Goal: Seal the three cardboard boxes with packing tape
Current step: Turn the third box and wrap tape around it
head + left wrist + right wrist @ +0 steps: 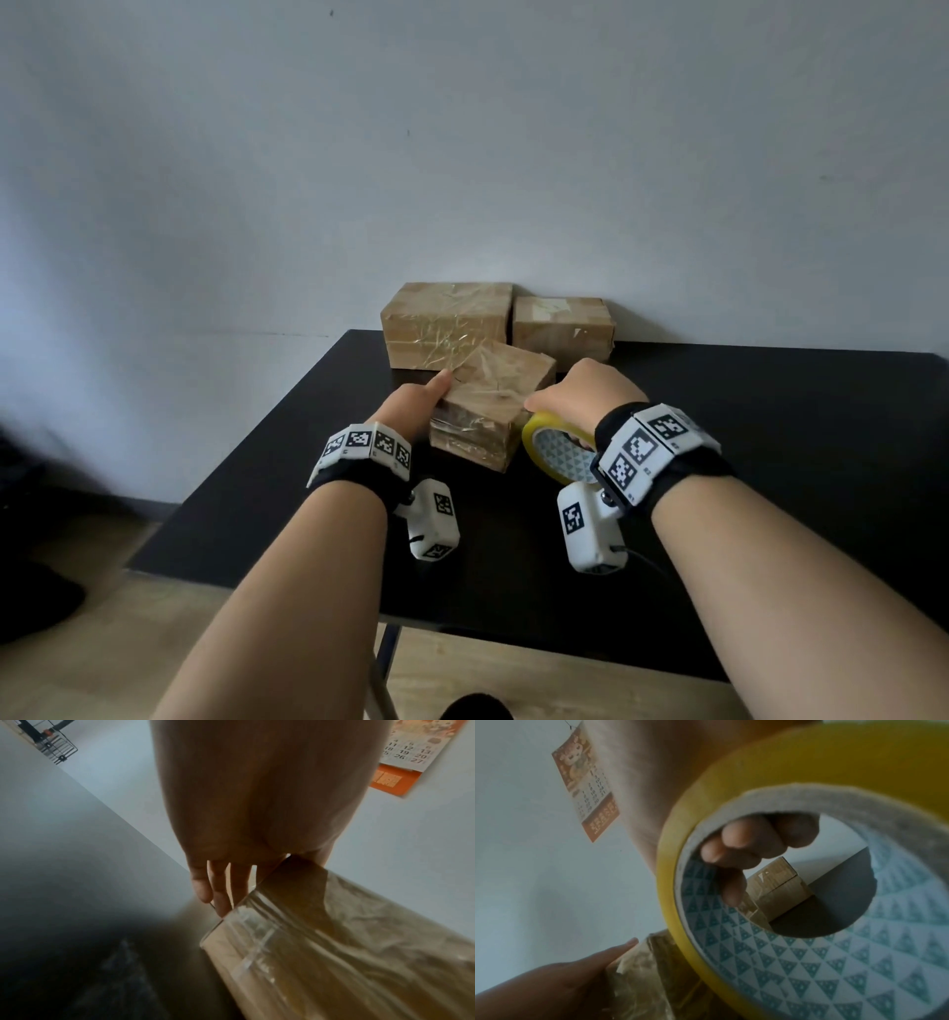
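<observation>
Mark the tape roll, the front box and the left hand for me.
tape roll [534, 429]: head view, yellow outer rim at its upper left.
front box [506, 372]: head view, taped top face.
left hand [411, 406]: head view, back of the hand beside the box.

1. The nearest cardboard box [488, 411] is brown card under crinkled, glossy clear tape.
2. The tape roll [552, 452] is shiny yellow film on a matt paper core printed with triangles.
3. The table [719, 462] top is smooth, matt black.
4. The wall [462, 154] is flat, matt paint.
5. The floor [102, 642] looks like pale wood.
</observation>
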Demonstrator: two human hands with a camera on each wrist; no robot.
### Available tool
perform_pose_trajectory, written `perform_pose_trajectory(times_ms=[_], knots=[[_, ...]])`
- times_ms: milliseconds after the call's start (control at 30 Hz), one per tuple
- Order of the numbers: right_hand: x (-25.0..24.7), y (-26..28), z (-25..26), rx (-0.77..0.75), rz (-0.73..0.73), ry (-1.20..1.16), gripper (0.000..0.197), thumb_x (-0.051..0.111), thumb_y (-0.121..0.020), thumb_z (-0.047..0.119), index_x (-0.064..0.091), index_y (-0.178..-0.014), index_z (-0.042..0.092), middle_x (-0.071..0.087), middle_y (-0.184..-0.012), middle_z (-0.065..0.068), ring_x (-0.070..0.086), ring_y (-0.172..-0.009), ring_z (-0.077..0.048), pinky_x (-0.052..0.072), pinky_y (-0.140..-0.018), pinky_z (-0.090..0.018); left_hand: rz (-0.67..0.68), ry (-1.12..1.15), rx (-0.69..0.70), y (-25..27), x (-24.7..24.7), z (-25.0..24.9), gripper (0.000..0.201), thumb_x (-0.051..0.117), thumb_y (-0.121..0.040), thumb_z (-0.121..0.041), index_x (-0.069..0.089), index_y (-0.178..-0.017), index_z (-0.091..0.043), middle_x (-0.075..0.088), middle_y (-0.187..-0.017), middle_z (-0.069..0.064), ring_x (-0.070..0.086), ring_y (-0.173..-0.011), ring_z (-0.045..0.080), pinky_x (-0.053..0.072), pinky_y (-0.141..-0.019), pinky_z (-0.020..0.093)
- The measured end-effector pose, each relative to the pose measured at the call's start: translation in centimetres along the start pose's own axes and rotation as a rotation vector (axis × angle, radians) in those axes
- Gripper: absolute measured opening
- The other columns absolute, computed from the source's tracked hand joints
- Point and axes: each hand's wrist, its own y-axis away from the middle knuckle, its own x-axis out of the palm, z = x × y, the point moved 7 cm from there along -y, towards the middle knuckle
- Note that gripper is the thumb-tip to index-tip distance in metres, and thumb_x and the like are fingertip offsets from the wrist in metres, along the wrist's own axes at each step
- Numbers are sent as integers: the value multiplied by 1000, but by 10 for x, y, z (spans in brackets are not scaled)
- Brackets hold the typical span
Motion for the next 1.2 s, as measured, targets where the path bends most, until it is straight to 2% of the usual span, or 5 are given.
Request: perform_pose_trajectory(times_ms=[333,433,733,867,1200], knots=[[4,-11,5,67,64,52,35,71,-77,44,65,-90,12,71,-90,-9,70,-82,-30,55,-73,-35,-134,-190,259,4,-3,-26,47,34,-101,-43,64,-96,-8,67,-93,9,63,-90,28,46,-78,37],[5,-13,5,73,72,43,38,72,-75,43,67,-95,11,71,-93,-11,71,-85,-31,54,-72,-35,-205,-262,381,14,-4,-44,39,37,-101,-39,60,-123,-18,63,-121,5,57,-113,26,45,-91,37],[7,-15,4,88,44,41,47,73,-78,46,66,-108,11,71,-105,-12,70,-95,-31,57,-87,-39,189,-1084,529,38,53,-67,45,27,-105,-21,29,-149,-17,6,-161,9,3,-148,33,6,-117,53],[6,-12,0,46,52,-37,38,72,-82,49,64,-89,12,66,-84,-9,67,-83,-30,55,-74,-35,209,-1204,559,45,55,-68,45,26,-105,-19,28,-149,-18,4,-162,8,2,-149,29,6,-118,54],[-4,2,-23,23,88,-187,67,70,-84,57,61,-128,6,62,-113,-5,60,-97,-22,45,-78,-30,260,-1342,679,57,47,-69,50,35,-101,-5,29,-149,-17,4,-162,2,3,-149,24,14,-117,50]])
